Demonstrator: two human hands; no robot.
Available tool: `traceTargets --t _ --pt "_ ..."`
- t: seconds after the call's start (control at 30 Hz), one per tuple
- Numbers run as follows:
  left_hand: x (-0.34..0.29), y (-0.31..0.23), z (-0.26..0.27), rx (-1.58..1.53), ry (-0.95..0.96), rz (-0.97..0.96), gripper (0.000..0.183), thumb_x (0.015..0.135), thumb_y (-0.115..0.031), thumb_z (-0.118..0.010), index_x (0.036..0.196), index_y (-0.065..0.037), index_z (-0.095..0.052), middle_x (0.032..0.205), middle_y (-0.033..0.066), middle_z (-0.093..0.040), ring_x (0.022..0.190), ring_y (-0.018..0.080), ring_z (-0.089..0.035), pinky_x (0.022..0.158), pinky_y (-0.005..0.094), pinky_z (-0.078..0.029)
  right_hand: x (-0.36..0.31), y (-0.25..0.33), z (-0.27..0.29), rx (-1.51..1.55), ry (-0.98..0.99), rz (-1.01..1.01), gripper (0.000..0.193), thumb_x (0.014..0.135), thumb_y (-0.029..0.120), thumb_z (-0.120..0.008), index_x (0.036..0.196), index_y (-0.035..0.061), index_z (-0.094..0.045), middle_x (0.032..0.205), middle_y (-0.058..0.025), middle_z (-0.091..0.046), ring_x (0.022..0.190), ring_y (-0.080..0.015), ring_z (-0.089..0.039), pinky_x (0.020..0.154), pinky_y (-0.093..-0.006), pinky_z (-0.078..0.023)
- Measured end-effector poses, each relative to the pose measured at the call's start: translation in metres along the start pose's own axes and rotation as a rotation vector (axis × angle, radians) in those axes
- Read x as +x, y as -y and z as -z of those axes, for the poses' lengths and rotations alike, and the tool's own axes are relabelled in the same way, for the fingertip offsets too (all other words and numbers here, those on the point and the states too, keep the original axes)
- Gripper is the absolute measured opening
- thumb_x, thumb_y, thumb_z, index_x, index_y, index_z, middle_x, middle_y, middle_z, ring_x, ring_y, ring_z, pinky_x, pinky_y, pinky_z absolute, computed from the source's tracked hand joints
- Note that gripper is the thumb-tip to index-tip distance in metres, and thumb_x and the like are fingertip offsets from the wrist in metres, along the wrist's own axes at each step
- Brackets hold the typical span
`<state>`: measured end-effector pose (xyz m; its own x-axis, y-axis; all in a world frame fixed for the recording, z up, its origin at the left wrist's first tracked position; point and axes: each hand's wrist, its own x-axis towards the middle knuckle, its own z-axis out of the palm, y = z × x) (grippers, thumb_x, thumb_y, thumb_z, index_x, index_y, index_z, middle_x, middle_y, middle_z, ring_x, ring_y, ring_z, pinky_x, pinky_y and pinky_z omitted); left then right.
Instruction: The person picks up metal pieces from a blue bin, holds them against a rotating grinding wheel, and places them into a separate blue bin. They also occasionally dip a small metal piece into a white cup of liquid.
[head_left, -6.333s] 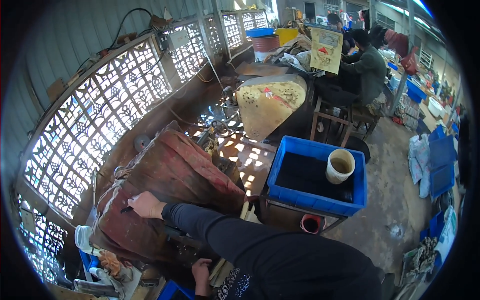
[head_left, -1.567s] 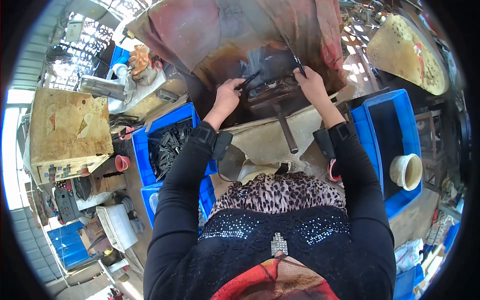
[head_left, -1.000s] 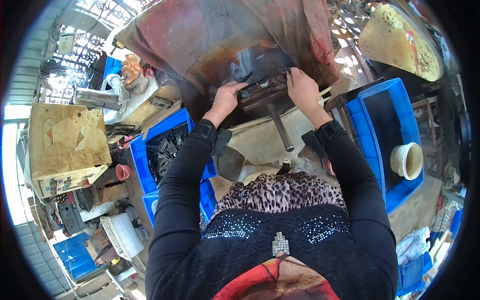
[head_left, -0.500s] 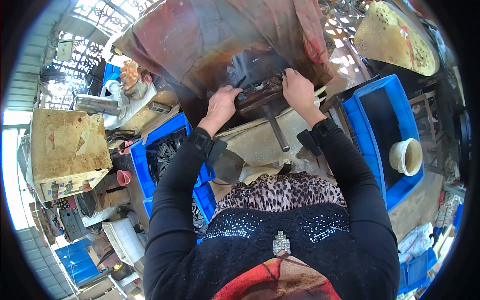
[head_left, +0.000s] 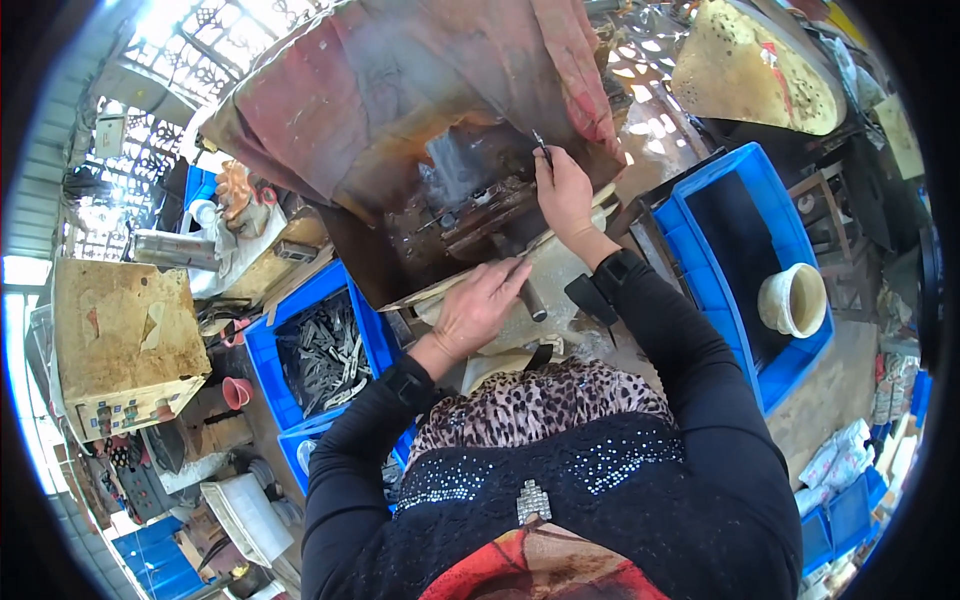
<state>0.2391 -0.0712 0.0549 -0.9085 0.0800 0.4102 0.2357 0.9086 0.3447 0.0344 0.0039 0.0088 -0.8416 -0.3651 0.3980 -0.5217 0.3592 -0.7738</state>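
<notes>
A rusty metal machine (head_left: 470,195) sits under a reddish-brown cloth cover (head_left: 400,90). My right hand (head_left: 563,192) is up at the cloth's lower edge, fingers closed on a thin dark metal tool (head_left: 540,146) that points up. My left hand (head_left: 478,306) lies flat, fingers stretched out, on a worn sheet (head_left: 560,262) at the bench front. It is next to a dark metal rod (head_left: 532,300) and holds nothing. Both arms are in black sleeves.
A blue crate (head_left: 322,350) of grey metal parts stands at my left. A bigger blue crate (head_left: 745,215) at my right holds a cream bucket (head_left: 792,298). A worn cardboard box (head_left: 120,345) is far left. A yellowish perforated cover (head_left: 765,60) is at the top right.
My left hand has drawn back from the machine to the bench front and opened flat. My right hand has risen to the cloth's edge with the thin tool.
</notes>
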Motion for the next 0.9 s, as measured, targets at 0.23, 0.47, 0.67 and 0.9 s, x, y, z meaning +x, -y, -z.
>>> traceTargets --t 0.23,0.47,0.67,0.9 --pt "0.005 0.0 -0.01 -0.012 0.039 -0.085 0.065 0.065 -0.006 -0.072 0.128 -0.009 -0.059 0.109 0.011 -0.063 0.083 0.0306 -0.062 0.067 0.0392 -0.053 0.003 0.0 0.006 0.158 -0.035 -0.066 0.022 0.097 0.022 -0.054 0.104 0.0025 -0.06 0.092 -0.022 -0.065 0.087 -0.0414 -0.063 0.075 -0.0474 -0.048" --pt "0.049 0.024 0.021 0.009 -0.449 0.25 0.037 0.07 -0.007 -0.075 0.106 -0.008 -0.067 0.085 0.0111 -0.06 0.07 0.0264 -0.058 0.064 0.0335 -0.048 0.005 -0.003 0.007 0.143 -0.005 -0.092 0.019 0.097 0.02 -0.055 0.105 0.0035 -0.061 0.088 -0.0203 -0.064 0.082 -0.0383 -0.062 0.073 -0.0435 -0.048" --pt "0.12 0.128 0.056 -0.045 -0.689 0.322 0.028 0.072 -0.011 -0.078 0.096 -0.003 -0.066 0.084 0.0145 -0.061 0.074 0.0327 -0.06 0.069 0.039 -0.049 0.004 -0.004 0.0 0.104 -0.036 -0.004 0.018 0.098 0.02 -0.054 0.105 0.0037 -0.06 0.082 -0.0199 -0.062 0.076 -0.0359 -0.061 0.07 -0.0399 -0.047" --pt "0.143 0.188 0.068 0.179 -0.589 0.483 0.031 0.073 -0.022 -0.081 0.091 -0.001 -0.067 0.081 0.0136 -0.062 0.075 0.0292 -0.06 0.07 0.0382 -0.049 0.005 0.001 0.004 0.054 -0.01 -0.028 0.019 0.097 0.02 -0.054 0.105 0.0047 -0.061 0.088 -0.0199 -0.065 0.084 -0.0394 -0.062 0.074 -0.0435 -0.048"
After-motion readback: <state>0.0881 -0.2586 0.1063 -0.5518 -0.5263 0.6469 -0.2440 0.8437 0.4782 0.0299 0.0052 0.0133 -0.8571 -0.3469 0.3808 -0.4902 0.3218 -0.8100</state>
